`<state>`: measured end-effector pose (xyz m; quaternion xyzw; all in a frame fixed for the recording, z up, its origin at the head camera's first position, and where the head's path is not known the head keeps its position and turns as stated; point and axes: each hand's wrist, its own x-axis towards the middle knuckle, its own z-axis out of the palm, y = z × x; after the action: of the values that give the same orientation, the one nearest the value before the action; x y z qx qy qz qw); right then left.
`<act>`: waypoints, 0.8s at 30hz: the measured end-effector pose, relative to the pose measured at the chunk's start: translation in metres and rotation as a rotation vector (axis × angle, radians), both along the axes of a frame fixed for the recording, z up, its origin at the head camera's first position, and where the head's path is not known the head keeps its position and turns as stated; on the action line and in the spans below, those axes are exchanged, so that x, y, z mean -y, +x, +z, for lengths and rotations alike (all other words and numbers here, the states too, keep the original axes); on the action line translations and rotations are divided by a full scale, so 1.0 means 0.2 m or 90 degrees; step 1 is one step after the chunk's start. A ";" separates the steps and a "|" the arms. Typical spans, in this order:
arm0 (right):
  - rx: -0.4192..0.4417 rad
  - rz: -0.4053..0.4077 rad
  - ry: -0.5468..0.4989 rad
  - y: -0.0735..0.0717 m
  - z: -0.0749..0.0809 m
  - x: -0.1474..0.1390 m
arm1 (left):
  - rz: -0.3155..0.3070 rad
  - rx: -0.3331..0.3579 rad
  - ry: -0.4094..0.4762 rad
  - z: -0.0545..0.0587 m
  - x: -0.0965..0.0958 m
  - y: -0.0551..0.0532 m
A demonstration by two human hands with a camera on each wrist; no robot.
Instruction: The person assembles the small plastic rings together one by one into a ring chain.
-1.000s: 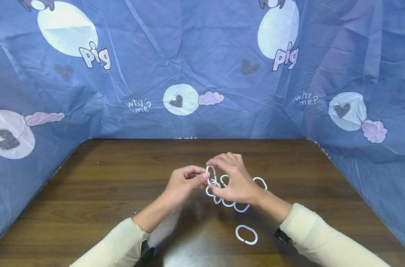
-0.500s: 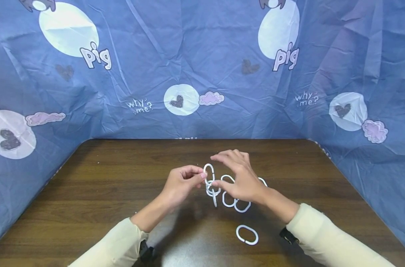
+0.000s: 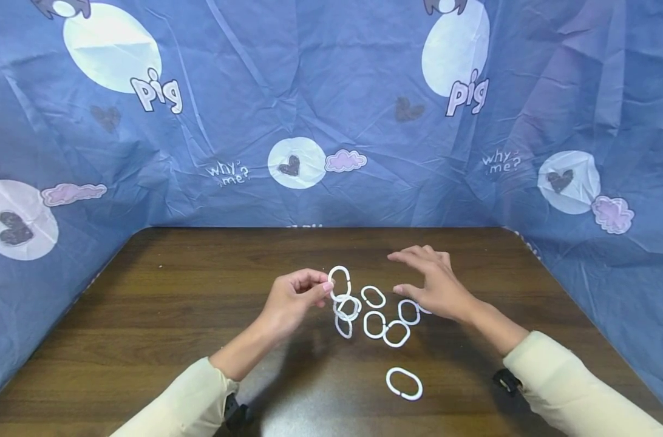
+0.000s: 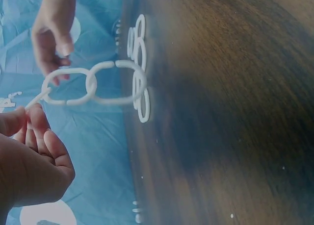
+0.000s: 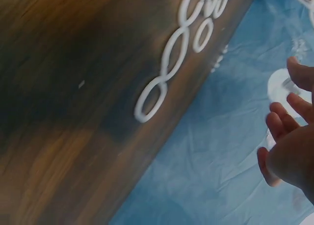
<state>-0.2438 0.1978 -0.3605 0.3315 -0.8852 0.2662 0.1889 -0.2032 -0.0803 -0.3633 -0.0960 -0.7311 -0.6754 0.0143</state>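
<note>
A wrinkled blue cloth (image 3: 364, 206) surrounds the scene on three sides, printed with pale circles, grey hearts, pink clouds and the word "pig". In front of it stretches a dark brown wood-grain table (image 3: 162, 321). A person's arms reach in from the near edge, in cream sleeves (image 3: 184, 394). The left hand (image 3: 299, 294), just left of the table's middle, pinches a white link between thumb and fingertips. The right hand (image 3: 438, 285) is raised to the right, its fingers relaxed and slightly curved, thumb well apart from them. From the left hand hangs a short chain (image 3: 342, 297) of three smooth, glossy white oval links, each threaded through its neighbour. The top link (image 3: 339, 267) is gripped upright; the middle link (image 3: 359, 308) and lowest link (image 3: 343, 336) dangle over the table, somewhat blurred, and the left wrist view shows a narrow gap in each one's rim. Whether the lowest touches the wood is unclear. Between the hands lie loose links (image 3: 365, 328) of the same kind, some touching, one partly covered by the right hand. A single link (image 3: 399, 369) lies apart, nearer the person. Tiny white specks (image 4: 232, 215) dot the wood.
</note>
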 end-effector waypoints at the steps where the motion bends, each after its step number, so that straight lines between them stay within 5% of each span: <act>1: 0.006 -0.006 0.017 -0.01 -0.01 -0.02 | -0.002 0.000 0.000 0.00 0.00 0.00; 10: 0.128 -0.063 0.143 -0.05 -0.06 -0.18 | -0.007 -0.003 0.002 0.01 0.01 0.00; 24: 0.184 -0.060 0.231 -0.06 -0.12 -0.25 | -0.001 0.017 -0.012 0.01 0.01 0.01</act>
<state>-0.2554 0.2479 -0.3845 0.2770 -0.9508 0.1382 0.0093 -0.2020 -0.0821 -0.3603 -0.0878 -0.7372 -0.6699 0.0031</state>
